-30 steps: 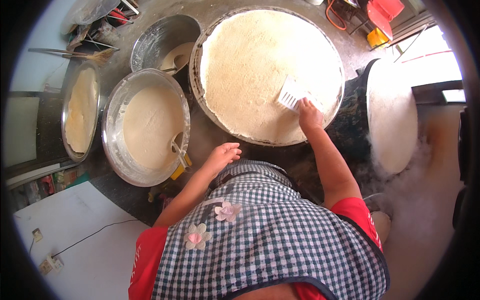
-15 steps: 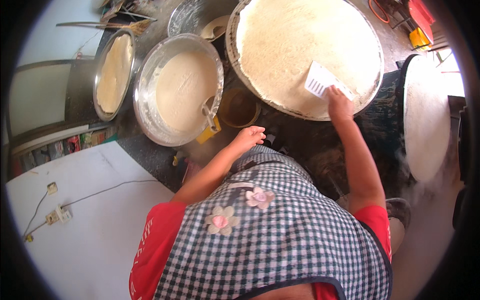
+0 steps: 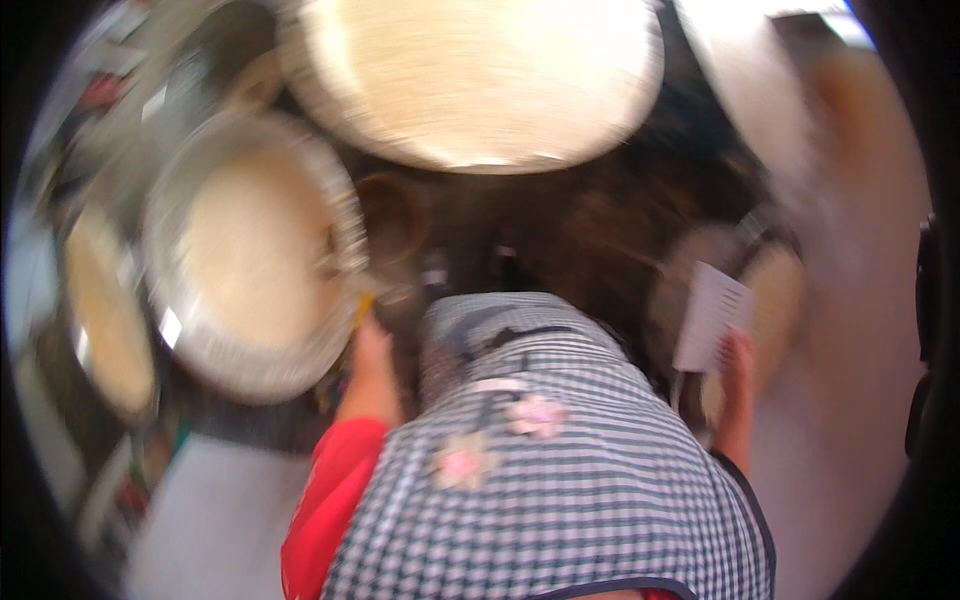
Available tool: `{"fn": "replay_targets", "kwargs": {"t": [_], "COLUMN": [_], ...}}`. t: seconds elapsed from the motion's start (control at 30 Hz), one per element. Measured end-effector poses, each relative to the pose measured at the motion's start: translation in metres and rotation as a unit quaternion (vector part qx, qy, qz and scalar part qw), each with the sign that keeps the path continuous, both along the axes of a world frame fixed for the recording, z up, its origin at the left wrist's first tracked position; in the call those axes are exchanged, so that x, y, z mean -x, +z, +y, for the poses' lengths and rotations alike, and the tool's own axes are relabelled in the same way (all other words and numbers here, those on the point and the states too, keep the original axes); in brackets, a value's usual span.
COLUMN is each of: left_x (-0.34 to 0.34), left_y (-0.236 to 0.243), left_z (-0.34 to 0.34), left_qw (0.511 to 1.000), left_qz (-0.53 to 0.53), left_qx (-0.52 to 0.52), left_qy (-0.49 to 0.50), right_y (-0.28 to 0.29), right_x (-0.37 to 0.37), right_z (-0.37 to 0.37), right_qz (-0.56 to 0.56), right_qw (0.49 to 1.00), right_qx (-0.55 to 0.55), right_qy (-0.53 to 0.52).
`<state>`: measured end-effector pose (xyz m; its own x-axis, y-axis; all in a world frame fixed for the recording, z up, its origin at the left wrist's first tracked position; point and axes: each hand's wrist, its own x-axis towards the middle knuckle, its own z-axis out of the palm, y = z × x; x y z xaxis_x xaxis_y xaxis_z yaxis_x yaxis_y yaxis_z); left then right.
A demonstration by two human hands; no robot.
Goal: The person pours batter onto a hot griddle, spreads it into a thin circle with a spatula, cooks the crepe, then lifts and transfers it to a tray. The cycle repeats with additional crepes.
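My right hand (image 3: pixel 737 358) grips a flat white scraper (image 3: pixel 712 318) with dark slots, held up at the right beside my apron. Beyond the scraper is a round container of pale contents (image 3: pixel 776 290), partly covered by it. My left hand (image 3: pixel 370 345) is smeared by motion near a small yellow thing (image 3: pixel 364 303) at the metal basin's (image 3: pixel 162 260) right side; its fingers do not show clearly. Pale batter (image 3: pixel 258 250) fills the basin's middle. Ahead, a pale layer (image 3: pixel 480 75) covers a large round pan (image 3: pixel 505 163).
At far left stands a tilted oval tray (image 3: pixel 143 395) with a pale sheet (image 3: pixel 105 310). A large round white disc (image 3: pixel 745 75) leans at the upper right. Between basin and pan sits a dark brown round pot (image 3: pixel 392 215). A white surface (image 3: pixel 225 520) lies at lower left.
My right hand has carried the scraper off the large pan, down to the right. My left hand has moved left and down toward the basin's side. The whole view has turned and blurred.
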<state>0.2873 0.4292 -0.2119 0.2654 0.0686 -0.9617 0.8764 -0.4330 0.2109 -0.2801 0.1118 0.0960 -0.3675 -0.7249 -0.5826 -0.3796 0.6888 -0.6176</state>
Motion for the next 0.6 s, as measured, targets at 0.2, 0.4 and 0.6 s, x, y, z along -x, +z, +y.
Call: {"fn": "replay_targets", "kwargs": {"t": [0.2,0.4,0.6], "left_x": [-0.042,-0.062,-0.010], "left_y": [-0.079,-0.094,-0.035], "left_z": [0.058,0.051,-0.007], "left_qw": [0.998,0.985,0.960], "left_qz": [0.020,0.036,0.095], "left_qx": [0.015,0.066,0.214], "left_qy": [0.063,0.153,0.154], "right_y": [-0.035,-0.054,-0.102], "right_x": [0.048,0.078,0.076], "right_z": [0.173,0.263,0.310], "right_qz": [0.072,0.219,0.374], "right_qw": [0.994,0.960,0.913], "right_qx": [-0.064,-0.171,-0.123], "right_qy": [-0.060,-0.037,0.102]}}
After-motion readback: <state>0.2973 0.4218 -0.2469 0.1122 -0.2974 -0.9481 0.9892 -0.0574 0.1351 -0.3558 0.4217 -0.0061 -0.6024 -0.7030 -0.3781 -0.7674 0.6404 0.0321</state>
